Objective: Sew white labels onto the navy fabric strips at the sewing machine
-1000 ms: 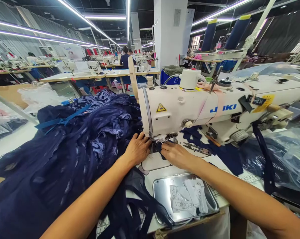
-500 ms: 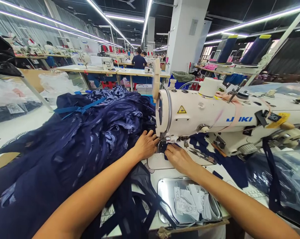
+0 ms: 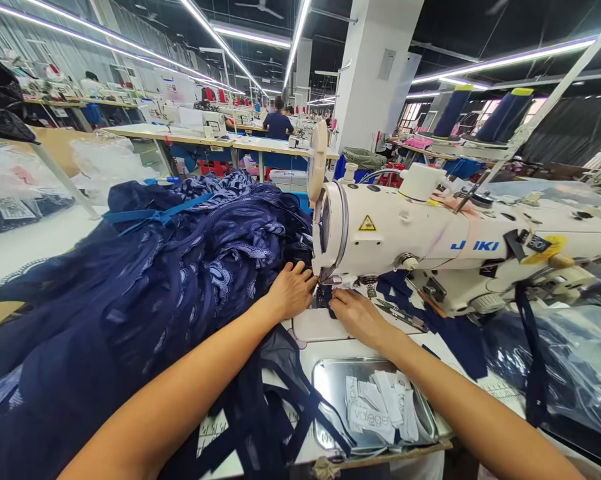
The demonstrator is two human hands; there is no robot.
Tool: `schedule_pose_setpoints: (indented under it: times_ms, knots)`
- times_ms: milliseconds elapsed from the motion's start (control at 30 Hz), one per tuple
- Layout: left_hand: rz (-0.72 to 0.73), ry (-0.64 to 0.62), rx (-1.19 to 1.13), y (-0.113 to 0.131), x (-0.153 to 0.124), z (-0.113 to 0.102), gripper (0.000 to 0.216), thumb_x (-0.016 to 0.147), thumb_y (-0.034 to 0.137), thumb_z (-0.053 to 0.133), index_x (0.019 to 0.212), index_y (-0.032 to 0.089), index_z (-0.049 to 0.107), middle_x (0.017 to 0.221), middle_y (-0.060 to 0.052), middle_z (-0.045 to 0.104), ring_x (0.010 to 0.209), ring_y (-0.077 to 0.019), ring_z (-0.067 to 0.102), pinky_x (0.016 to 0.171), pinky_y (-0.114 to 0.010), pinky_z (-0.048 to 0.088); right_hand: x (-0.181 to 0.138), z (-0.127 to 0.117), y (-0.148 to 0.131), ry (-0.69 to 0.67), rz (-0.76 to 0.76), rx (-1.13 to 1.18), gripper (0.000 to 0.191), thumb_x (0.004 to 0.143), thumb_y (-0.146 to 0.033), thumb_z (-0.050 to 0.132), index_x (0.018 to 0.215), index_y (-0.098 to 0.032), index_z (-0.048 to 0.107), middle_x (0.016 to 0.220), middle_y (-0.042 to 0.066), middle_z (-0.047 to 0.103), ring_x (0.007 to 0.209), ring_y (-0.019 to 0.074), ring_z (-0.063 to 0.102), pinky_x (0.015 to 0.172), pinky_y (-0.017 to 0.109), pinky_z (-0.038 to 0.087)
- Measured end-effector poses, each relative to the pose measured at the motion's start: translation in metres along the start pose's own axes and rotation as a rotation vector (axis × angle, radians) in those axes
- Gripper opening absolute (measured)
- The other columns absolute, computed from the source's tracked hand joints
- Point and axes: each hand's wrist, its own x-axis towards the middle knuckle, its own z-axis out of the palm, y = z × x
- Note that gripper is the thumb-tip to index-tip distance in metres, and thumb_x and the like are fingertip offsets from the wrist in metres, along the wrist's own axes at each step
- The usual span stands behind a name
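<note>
Left grip [image 3: 293, 290]: flat and open, palm pressing the navy patterned fabric [image 3: 180, 267], whose heap spreads to its left. Right grip [image 3: 358, 315]: fingers extended, tips on the fabric's edge at the needle of the Juki sewing machine [image 3: 430, 240], just ahead of both; pinch or mere press cannot be told. Metal tray [image 3: 330, 387] of labels [image 3: 375, 410] lies just behind the right grip on the table [image 3: 30, 240].

Dark navy patterned fabric [image 3: 180, 280] lies heaped left of the sewing machine, its edge under the needle.
</note>
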Motion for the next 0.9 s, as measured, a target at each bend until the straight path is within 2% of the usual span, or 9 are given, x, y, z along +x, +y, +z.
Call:
schedule_pose_setpoints:
  times_ms: [200,333,433,533,667,800,900]
  knots:
    - [-0.026,-0.018,-0.006,-0.001,-0.004,-0.002,0.022,0.08,0.022,0.044,0.095,0.016,0.059,0.095,-0.008,0.061,0.093,-0.0253,0.046,0.076,-0.038,0.033,-0.007,-0.006,0.029,-0.065,-0.048,0.008,0.021,0.083,-0.004,0.042,0.087,-0.014,0.061,0.091,0.007,0.062,0.081,0.0174,0.057,0.067,0.026,0.045]
    - [-0.018,-0.015,-0.044,-0.004,-0.006,-0.004,0.023,0.081,0.021,0.043,0.098,0.016,0.059,0.096,-0.008,0.061,0.092,-0.025,0.047,0.076,-0.038,0.034,-0.011,-0.005,0.034,-0.012,-0.044,-0.011,0.02,0.087,-0.021,0.044,0.091,-0.014,0.062,0.093,0.009,0.063,0.079,0.0193,0.058,0.067,0.028,0.045]
    - [0.006,-0.016,-0.086,-0.007,-0.007,-0.004,0.024,0.082,0.021,0.042,0.099,0.017,0.059,0.094,-0.008,0.062,0.088,-0.0243,0.047,0.074,-0.038,0.035,-0.012,-0.001,0.032,0.014,-0.007,-0.056,0.024,0.087,-0.029,0.044,0.093,-0.014,0.062,0.085,0.009,0.063,0.074,0.0198,0.058,0.064,0.029,0.043]
    - [0.019,-0.022,-0.14,-0.011,-0.007,-0.001,0.025,0.082,0.021,0.042,0.1,0.018,0.06,0.093,-0.007,0.063,0.086,-0.0238,0.048,0.073,-0.037,0.035,-0.013,0.003,0.032,0.015,-0.004,-0.072,0.024,0.087,-0.026,0.042,0.094,-0.014,0.062,0.077,0.009,0.061,0.07,0.0194,0.056,0.061,0.028,0.04]
    - [-0.003,-0.034,-0.238,-0.017,-0.007,-0.003,0.026,0.082,0.019,0.043,0.101,0.019,0.06,0.094,-0.004,0.066,0.088,-0.022,0.049,0.077,-0.037,0.035,-0.013,0.005,0.032,0.013,0.017,-0.045,0.025,0.088,-0.021,0.039,0.092,-0.013,0.062,0.076,0.01,0.059,0.07,0.0201,0.054,0.062,0.029,0.038]
    - [-0.082,-0.096,-0.301,-0.007,-0.023,-0.026,0.027,0.08,0.016,0.042,0.099,0.018,0.062,0.092,-0.005,0.066,0.096,-0.0219,0.049,0.086,-0.038,0.035,-0.013,0.004,0.032,0.006,0.014,-0.01,0.023,0.086,-0.018,0.04,0.088,-0.013,0.062,0.08,0.01,0.059,0.073,0.02,0.054,0.063,0.028,0.039]
    - [-0.09,-0.169,-0.416,0.027,-0.065,-0.051,0.03,0.081,0.021,0.042,0.105,0.02,0.059,0.106,-0.008,0.062,0.105,-0.0242,0.047,0.09,-0.043,0.035,-0.013,0.004,0.03,0.038,-0.004,0.036,0.02,0.084,-0.016,0.041,0.087,-0.013,0.061,0.084,0.01,0.059,0.077,0.0198,0.055,0.064,0.027,0.041]
